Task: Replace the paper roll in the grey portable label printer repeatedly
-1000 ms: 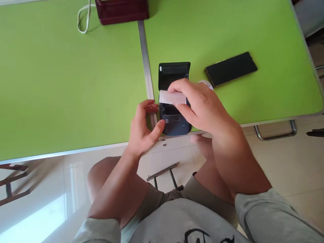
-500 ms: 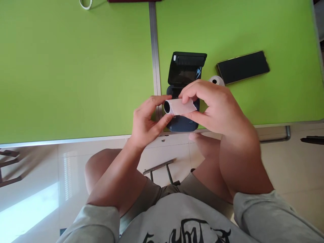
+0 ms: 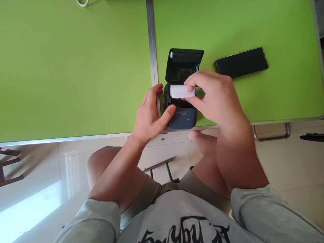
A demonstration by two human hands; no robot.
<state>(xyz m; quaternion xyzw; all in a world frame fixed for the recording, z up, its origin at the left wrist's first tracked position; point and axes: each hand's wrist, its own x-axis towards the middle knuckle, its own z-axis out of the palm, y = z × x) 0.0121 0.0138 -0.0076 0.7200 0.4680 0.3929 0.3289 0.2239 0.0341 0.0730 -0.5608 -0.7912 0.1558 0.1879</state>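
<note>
green table (image 3: 76, 74) | dark open-lidded device (image 3: 180, 116): near edge | black phone (image 3: 241, 63): right | white cord (image 3: 82, 5): top left

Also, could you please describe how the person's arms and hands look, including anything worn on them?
The sleeves are short, loose and grey, like the shirt. The left hand and right hand are bare: no gloves, rings, watch or bracelet show.
</note>
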